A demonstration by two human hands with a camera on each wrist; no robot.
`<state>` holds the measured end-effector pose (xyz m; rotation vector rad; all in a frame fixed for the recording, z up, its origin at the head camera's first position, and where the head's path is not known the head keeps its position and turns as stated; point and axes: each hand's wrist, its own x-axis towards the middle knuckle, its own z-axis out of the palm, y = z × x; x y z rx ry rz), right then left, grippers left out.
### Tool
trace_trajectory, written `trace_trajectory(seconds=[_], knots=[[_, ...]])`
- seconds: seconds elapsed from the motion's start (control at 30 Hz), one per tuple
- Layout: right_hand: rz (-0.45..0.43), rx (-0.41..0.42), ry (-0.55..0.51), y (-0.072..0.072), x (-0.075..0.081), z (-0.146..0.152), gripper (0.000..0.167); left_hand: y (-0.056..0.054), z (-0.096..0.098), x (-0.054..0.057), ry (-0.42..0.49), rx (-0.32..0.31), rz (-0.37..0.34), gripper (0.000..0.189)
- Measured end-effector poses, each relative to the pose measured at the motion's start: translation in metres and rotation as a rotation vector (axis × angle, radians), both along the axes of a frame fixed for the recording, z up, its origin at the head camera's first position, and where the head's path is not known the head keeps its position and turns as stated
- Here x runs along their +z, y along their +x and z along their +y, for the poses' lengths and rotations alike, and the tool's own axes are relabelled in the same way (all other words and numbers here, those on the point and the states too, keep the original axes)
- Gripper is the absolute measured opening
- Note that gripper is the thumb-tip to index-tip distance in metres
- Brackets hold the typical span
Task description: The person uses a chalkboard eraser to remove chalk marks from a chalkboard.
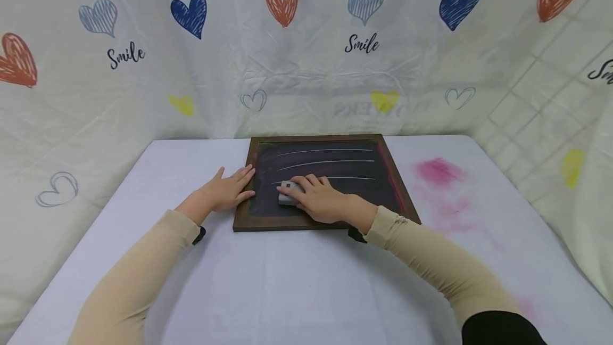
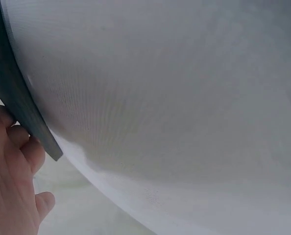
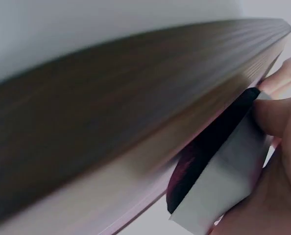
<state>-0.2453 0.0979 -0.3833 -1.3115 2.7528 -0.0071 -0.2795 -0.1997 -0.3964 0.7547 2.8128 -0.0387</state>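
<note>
A small chalkboard (image 1: pixel 330 170) in a brown wooden frame (image 1: pixel 287 138) lies flat on the table, with several pale chalk lines across its dark surface. My right hand (image 1: pixel 328 202) holds a grey chalkboard eraser (image 1: pixel 287 199) on the lower left part of the board, at the left end of the lowest line. In the right wrist view the eraser (image 3: pixel 224 176) has a dark felt underside, and the thumb lies along its grey body. My left hand (image 1: pixel 225 191) rests at the board's left edge, its fingers spread with their tips on the frame.
The table has a white cloth (image 1: pixel 268 286). Pink smudges (image 1: pixel 440 172) mark it right of the board. Behind the table hangs a pale curtain (image 1: pixel 311 52) printed with hearts and "Smile". A pink streak (image 1: pixel 392 180) runs along the board's right inner edge.
</note>
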Motion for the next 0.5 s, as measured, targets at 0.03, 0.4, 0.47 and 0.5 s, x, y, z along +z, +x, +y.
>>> trace_trajectory(seconds=[0.03, 0.4, 0.47, 0.5], knots=[[0.007, 0.005, 0.012, 0.001, 0.000, -0.008, 0.058, 0.000, 0.000, 0.001, -0.002, 0.002, 0.002, 0.073], [-0.001, 0.013, 0.047, 0.008, 0.002, -0.038, 0.058, 0.001, 0.001, 0.001, -0.007, 0.004, 0.001, 0.073], [-0.009, 0.003, 0.038, 0.008, 0.001, -0.031, 0.059, 0.000, 0.002, 0.001, -0.007, 0.006, 0.001, 0.074], [-0.012, -0.001, 0.029, 0.007, 0.001, -0.027, 0.059, 0.000, 0.002, 0.001, -0.008, 0.006, 0.002, 0.074]])
